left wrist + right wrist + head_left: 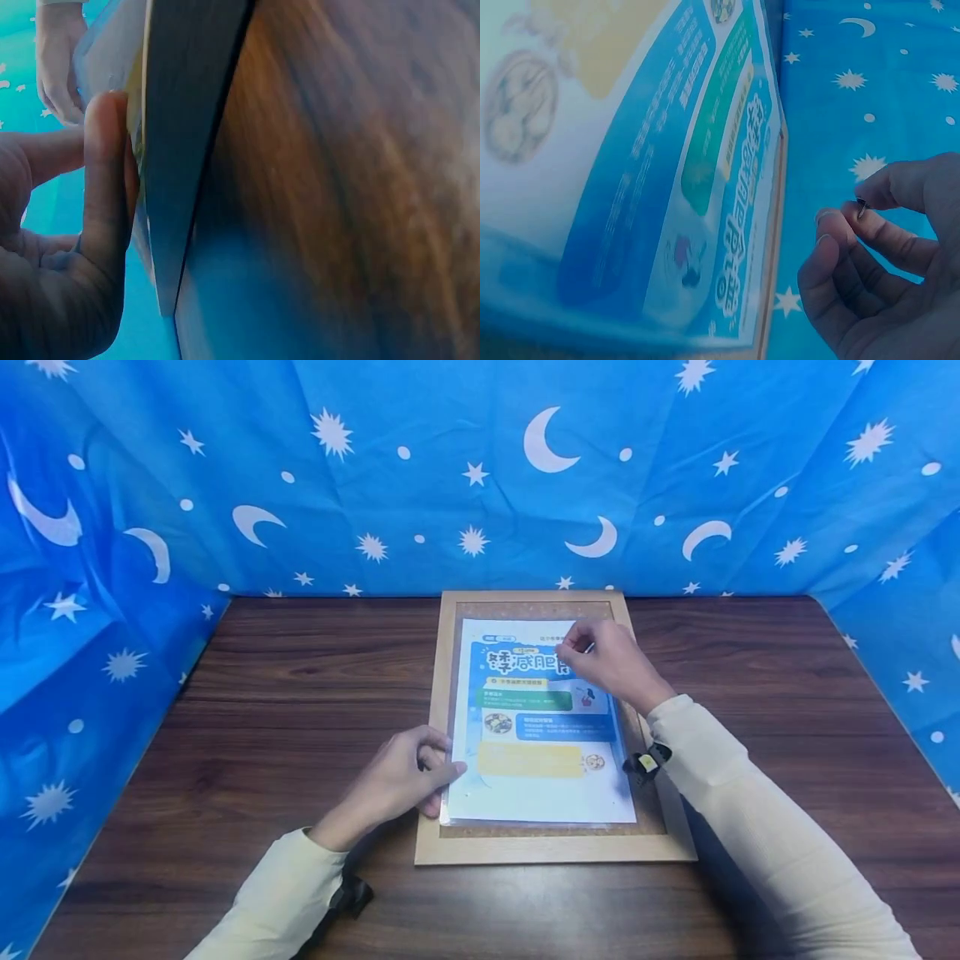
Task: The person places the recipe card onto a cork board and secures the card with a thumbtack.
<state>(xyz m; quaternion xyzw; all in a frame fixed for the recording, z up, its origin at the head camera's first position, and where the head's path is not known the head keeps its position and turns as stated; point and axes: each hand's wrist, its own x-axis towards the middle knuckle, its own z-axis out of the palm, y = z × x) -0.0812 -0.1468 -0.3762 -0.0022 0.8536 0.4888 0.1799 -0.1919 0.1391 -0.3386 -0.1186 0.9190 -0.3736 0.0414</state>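
A wood-framed cork board (555, 850) lies on the table, bearing a printed sheet (555, 803) in a clear plastic cover. My left hand (408, 772) is at the sheet's lower left edge, thumb on top and fingers curled at the edge, pinching it. Near the sheet's upper right corner hovers my right hand (611, 664). In the right wrist view, its thumb and index finger pinch a small thumbtack (862, 208) with a short metal point; the other fingers curl loosely. In the left wrist view, the frame's side (187, 97) stands close beside the left fingers.
The dark wood-grain table (300, 668) extends on both sides of the board. A blue cloth (450, 468) with white moons and stars hangs behind it and at both sides. Black straps with small devices (647, 762) sit on the wrists.
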